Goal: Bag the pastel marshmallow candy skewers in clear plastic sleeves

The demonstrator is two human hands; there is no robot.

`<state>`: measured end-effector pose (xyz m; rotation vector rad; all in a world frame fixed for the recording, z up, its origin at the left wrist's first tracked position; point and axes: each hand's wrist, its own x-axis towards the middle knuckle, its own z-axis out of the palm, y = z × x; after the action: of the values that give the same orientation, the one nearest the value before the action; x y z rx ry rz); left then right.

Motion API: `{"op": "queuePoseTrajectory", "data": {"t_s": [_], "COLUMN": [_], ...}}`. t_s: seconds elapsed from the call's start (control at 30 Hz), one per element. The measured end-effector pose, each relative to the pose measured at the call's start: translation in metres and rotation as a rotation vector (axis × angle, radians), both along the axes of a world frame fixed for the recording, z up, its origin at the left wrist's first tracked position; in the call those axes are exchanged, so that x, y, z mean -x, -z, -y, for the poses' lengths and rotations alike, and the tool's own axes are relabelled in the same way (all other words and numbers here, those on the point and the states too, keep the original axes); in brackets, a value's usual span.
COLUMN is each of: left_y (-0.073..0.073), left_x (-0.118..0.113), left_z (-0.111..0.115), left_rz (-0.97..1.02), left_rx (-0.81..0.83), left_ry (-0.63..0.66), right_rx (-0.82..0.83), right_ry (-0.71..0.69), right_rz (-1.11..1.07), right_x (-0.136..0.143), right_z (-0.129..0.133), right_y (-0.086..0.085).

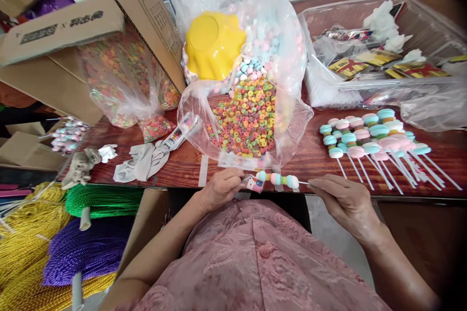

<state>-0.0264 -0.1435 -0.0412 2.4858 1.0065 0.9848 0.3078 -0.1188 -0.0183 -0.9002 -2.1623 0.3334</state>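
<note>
Candy skewer (277, 179) is hanging level over the near table edge, between both hands; pastel pieces are lining its left part, bare white stick is showing at right. Right hand (345, 201) is clamping thumb and fingers on the stick end. Left hand (222, 189) is pinching a small printed wrapper (254, 184) at the candy tip; can't tell if the tip is inside. Just beyond, ring candies (251, 121) are spilling toward the mouth of a clear bag (296, 129). Yellow bowl (215, 46) is sitting upside down behind. More skewers (388, 144) are lying in a pile at right, near a clear tray (392, 83).
</note>
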Motion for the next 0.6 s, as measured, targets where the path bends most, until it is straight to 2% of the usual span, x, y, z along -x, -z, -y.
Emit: {"op": "queuePoseTrajectory", "data": {"t_s": [0.07,0.2,0.27,0.33,0.43,0.6], "left_y": [0.000,-0.006,-0.009,-0.012,-0.014,-0.018], "left_x": [-0.002,-0.006,-0.008,-0.010,-0.014,-0.023], "left_z": [0.001,0.002,0.002,0.002,0.002,-0.002], "left_rz": [0.027,0.152,0.221,0.291,0.419,0.664], "left_rx": [0.033,0.168,0.276,0.386,0.553,0.793], "left_ry": [-0.046,-0.246,-0.307,-0.330,-0.321,-0.214], "right_rx": [0.036,0.053,0.078,0.141,0.258,0.307], "right_ry": [0.023,0.235,0.277,0.203,-0.013,-0.239], "right_rz": [-0.078,-0.241,-0.306,-0.349,-0.368,-0.291], "right_x": [-0.002,-0.004,-0.004,-0.003,0.005,0.047], "right_z": [0.002,0.011,0.015,0.018,0.017,0.003], "right_y": [0.000,-0.001,-0.003,-0.005,-0.010,-0.014]}}
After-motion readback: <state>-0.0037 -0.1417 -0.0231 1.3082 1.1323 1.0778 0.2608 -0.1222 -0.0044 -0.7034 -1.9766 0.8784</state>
